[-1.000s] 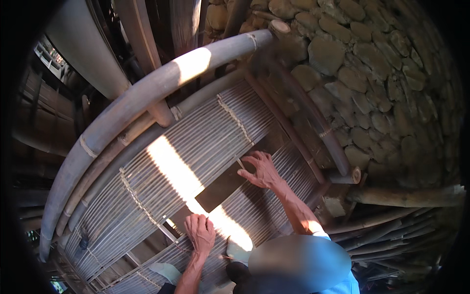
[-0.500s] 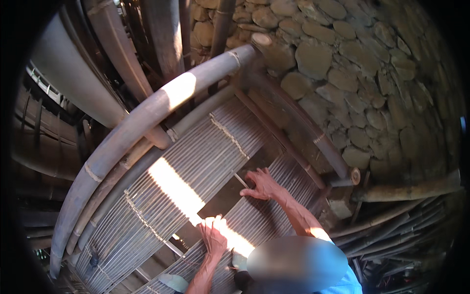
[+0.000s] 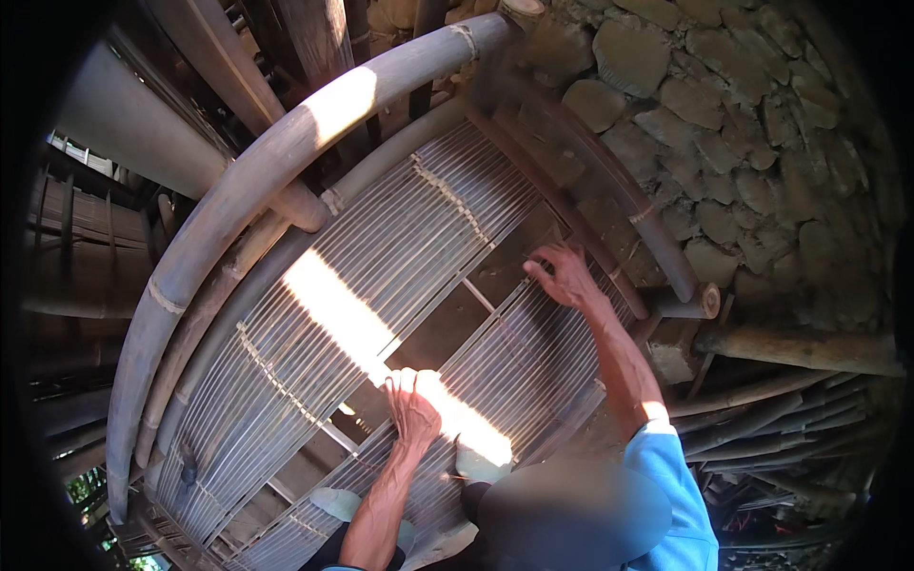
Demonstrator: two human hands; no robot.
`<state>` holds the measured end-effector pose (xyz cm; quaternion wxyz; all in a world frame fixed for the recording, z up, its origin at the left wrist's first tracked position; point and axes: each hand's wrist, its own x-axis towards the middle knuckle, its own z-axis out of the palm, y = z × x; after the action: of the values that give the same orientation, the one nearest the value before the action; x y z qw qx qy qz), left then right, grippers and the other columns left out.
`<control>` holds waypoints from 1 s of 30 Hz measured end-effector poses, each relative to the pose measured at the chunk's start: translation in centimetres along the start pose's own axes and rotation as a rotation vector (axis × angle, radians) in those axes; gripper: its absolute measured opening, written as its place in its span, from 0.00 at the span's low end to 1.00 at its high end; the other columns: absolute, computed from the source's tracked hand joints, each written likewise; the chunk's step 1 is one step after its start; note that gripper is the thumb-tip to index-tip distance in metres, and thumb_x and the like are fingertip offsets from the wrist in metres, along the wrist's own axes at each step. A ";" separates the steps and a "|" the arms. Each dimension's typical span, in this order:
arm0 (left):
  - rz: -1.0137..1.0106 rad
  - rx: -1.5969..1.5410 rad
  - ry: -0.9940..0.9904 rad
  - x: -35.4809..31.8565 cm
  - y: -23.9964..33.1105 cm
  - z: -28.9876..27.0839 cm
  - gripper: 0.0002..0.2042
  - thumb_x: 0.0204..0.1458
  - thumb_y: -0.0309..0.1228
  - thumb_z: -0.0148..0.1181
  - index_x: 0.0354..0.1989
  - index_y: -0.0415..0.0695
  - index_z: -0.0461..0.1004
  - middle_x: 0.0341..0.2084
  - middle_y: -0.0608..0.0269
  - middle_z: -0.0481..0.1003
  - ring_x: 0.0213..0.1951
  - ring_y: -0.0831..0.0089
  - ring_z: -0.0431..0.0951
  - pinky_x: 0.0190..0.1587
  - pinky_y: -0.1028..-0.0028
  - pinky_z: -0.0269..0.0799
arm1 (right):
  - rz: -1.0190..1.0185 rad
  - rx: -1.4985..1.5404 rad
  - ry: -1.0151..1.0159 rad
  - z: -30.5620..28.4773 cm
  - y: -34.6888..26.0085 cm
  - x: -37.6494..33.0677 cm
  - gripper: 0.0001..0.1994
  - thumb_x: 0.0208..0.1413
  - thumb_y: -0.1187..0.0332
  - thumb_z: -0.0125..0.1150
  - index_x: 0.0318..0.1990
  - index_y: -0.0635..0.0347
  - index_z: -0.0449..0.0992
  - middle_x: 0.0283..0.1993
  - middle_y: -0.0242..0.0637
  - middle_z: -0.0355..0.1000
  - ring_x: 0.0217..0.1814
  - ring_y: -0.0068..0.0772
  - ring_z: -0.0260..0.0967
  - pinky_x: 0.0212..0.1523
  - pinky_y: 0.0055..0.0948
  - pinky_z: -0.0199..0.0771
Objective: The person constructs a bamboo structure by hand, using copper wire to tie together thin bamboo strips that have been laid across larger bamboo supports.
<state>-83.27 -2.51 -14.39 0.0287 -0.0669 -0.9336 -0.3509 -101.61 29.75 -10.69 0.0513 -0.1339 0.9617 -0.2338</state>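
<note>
A person in a blue sleeve (image 3: pixel 671 495) crouches over a slatted bamboo floor (image 3: pixel 400 257), seen from above, both bare arms stretched forward. Nearest the camera, the left hand (image 3: pixel 411 404) lies with fingers curled over the near edge of a dark rectangular gap (image 3: pixel 447 324) in the slats, gripping the ends of the thin bamboo strips there, where a bright band of sunlight (image 3: pixel 333 305) crosses the floor. Farther on, the right hand (image 3: pixel 564 274) presses spread fingers on the slats at the gap's far right corner, lying open and clasping nothing. A thin crosspiece (image 3: pixel 479 296) runs across the gap between the 2 hands. Rows of cord lashing (image 3: pixel 455 202) bind the strips farther out. Beyond the floor's far edge, 2 thick curved bamboo poles (image 3: pixel 276 162) arc from lower left to upper right. Past the right-hand edge, a wall of rounded stones (image 3: pixel 743 143) fills the background.
</note>
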 end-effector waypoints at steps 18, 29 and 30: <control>-0.132 -0.184 0.126 0.7 0.6 0.7 0.05 0.46 0.26 0.61 0.22 0.45 0.72 0.21 0.59 0.68 0.30 0.61 0.71 0.32 0.60 0.66 | 0.182 0.128 -0.117 2.0 -1.3 1.0 0.19 0.61 0.56 0.62 0.29 0.67 0.79 0.26 0.50 0.72 0.27 0.41 0.68 0.33 0.41 0.68; -0.108 -0.100 -0.040 -2.5 -1.5 6.4 0.21 0.52 0.36 0.59 0.54 0.43 0.71 0.34 0.57 0.73 0.35 0.60 0.73 0.37 0.58 0.62 | -0.106 -0.444 -0.130 3.0 1.4 0.8 0.21 0.68 0.54 0.51 0.36 0.65 0.78 0.40 0.49 0.73 0.50 0.57 0.67 0.58 0.49 0.62; -0.064 -0.090 0.088 -2.8 -1.3 6.6 0.18 0.54 0.34 0.56 0.52 0.43 0.72 0.31 0.59 0.73 0.33 0.61 0.73 0.39 0.59 0.61 | -0.101 -0.461 -0.127 3.0 1.5 0.7 0.21 0.68 0.54 0.51 0.36 0.65 0.78 0.40 0.49 0.73 0.50 0.57 0.67 0.58 0.49 0.62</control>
<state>-80.77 0.53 -20.46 0.0554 -0.0226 -0.9163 -0.3960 -102.16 29.52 -14.02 0.0681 -0.2046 0.9765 -0.0017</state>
